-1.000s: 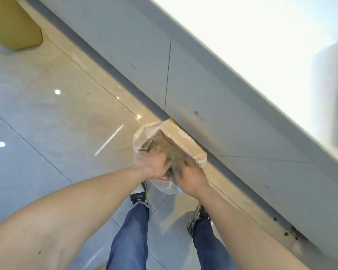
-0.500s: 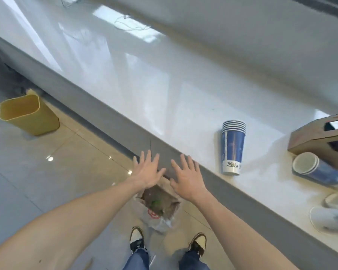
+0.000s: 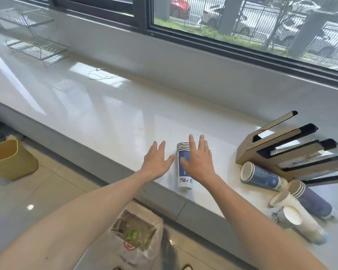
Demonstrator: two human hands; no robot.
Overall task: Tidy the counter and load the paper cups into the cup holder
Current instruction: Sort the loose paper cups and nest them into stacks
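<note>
both hands spread over the standing stack of cups

both hands hover flat and open over the near edge of the white bench (image 3: 109,121), fingers spread, gripping nothing. between them stands an upright stack of cups (image 3: 183,168), blue with a white base band, rims up, its long axis vertical. the right hand (image 3: 198,162) is the nearer one — its thumb side overlaps the stack in this view and may be touching it, though i cannot tell for sure. the left hand (image 3: 156,161) sits just beside the stack on the other side, apart from it.

the cup holder (image 3: 277,154), a cardboard rack of slanted slots, lies tilted on the bench well off to the right of the stack. some cups seem already in its slots. more stacks lie on their sides just in front of it: a blue stack (image 3: 261,177) with its open end toward the hands, and a loose heap (image 3: 300,215) nearer the bench edge.

judging from this, the next move is a close of the right hand round the upright stack, then a carry to the right — the left hand could steady it. a tall stack could tip if nudged before it is gripped.

on the floor below sits a rubbish bag (image 3: 139,236), open and filled, and a yellow bin (image 3: 8,160) off to the left.
</note>
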